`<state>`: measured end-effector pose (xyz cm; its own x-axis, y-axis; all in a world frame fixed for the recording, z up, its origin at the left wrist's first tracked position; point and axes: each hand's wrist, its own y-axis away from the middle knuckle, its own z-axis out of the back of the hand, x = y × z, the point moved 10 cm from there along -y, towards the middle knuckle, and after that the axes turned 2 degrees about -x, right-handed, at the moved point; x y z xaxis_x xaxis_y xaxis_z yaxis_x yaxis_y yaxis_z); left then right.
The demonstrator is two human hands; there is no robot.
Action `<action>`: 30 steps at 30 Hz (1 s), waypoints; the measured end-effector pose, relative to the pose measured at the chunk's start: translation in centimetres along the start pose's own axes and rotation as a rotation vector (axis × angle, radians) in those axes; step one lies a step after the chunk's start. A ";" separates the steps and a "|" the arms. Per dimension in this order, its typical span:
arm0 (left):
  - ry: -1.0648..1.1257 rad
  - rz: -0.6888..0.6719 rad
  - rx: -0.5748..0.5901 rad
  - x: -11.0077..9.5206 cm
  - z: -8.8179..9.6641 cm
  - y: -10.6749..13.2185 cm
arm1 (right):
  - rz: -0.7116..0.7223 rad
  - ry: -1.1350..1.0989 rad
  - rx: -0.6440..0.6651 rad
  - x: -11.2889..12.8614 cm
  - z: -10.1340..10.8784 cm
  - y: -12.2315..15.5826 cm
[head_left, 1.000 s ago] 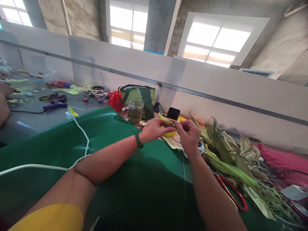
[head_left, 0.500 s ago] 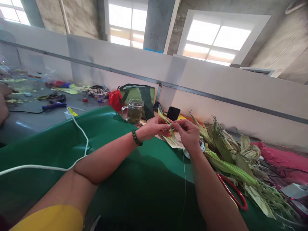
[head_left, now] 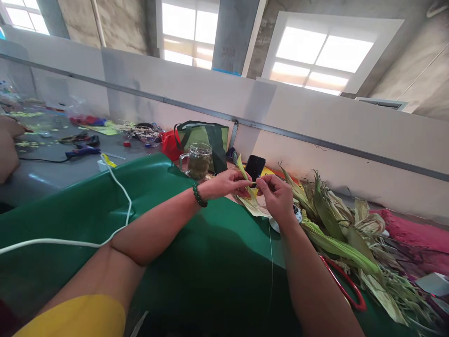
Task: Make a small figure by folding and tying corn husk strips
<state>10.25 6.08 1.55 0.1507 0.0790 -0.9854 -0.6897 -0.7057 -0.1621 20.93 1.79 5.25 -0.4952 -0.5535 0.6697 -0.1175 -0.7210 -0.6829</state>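
Between my two hands is a strip of pale green corn husk, its upper end rising above my fingers. My left hand, with a green bead bracelet at the wrist, is closed on the strip. The fingertips of my right hand pinch its narrow end, close to the left fingertips. A thin pale thread hangs over the green sheet below my right hand. Beside my right forearm lies a pile of green and dried corn husks.
A glass mug of dark liquid and a green bag stand behind my left hand. A phone leans beyond the husk. Red-handled scissors lie right; a white cable crosses the sheet. Another person's arm shows far left.
My right hand has drawn slightly away from my left, opening a small gap at the fingertips. The husk's upper end stands more upright. The view has shifted slightly.
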 end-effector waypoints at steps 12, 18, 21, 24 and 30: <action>-0.081 -0.040 -0.017 -0.3 0.0 0.1 | -0.069 -0.068 -0.002 -1.0 -0.1 -0.2; -0.025 -0.062 -0.013 -0.8 0.5 0.1 | -0.202 -0.240 0.059 -2.2 -0.9 -0.3; -0.033 -0.071 -0.007 -1.1 0.5 0.3 | -0.183 -0.273 0.068 -1.6 -1.1 -0.3; -0.039 -0.059 -0.003 -1.0 0.4 0.4 | -0.147 -0.238 0.066 -1.1 -1.0 -0.2; -0.132 -0.054 -0.013 -0.5 -0.1 0.3 | -0.042 -0.173 -0.024 -0.3 -0.4 0.1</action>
<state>10.05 5.77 1.99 0.0926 0.2082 -0.9737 -0.6734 -0.7072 -0.2153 20.71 2.02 4.85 -0.3342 -0.5878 0.7367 -0.1571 -0.7360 -0.6585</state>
